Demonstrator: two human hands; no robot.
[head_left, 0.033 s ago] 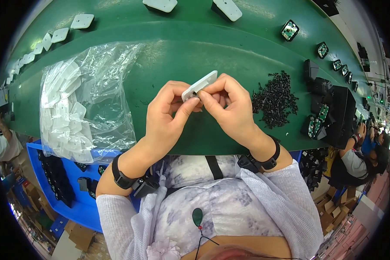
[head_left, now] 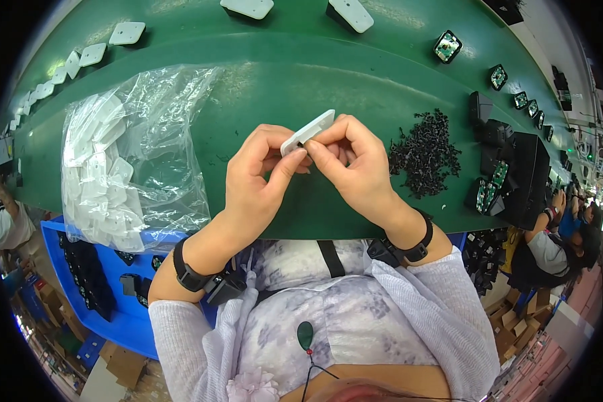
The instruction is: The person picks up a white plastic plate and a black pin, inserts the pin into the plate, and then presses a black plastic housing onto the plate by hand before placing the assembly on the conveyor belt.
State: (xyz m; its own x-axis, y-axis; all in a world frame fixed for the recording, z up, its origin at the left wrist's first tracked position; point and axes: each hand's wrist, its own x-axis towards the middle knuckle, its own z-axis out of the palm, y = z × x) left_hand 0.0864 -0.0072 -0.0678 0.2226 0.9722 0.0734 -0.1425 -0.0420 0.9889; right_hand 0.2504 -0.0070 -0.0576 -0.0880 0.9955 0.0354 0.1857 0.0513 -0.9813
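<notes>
A white plastic cover (head_left: 317,126) is held tilted above the bench in front of me. My left hand (head_left: 260,175) is closed on its lower left end, thumb in front and fingers behind. At the cover's inner face, my right hand (head_left: 352,161) pinches a small black part (head_left: 302,144) between thumb and forefinger. The right fingers also touch the cover's edge; the black part is mostly hidden by them. Right of my right hand lies a loose pile of small black parts (head_left: 427,155). To the left, a clear plastic bag (head_left: 171,181) holds several more white covers (head_left: 107,194).
White-topped units (head_left: 248,7) and open black housings with green circuit boards (head_left: 448,47) line the far strip of the green bench (head_left: 281,80). Black housings and a black box (head_left: 528,181) stand at right. A blue bin (head_left: 114,325) sits lower left. Another person (head_left: 556,251) works at far right.
</notes>
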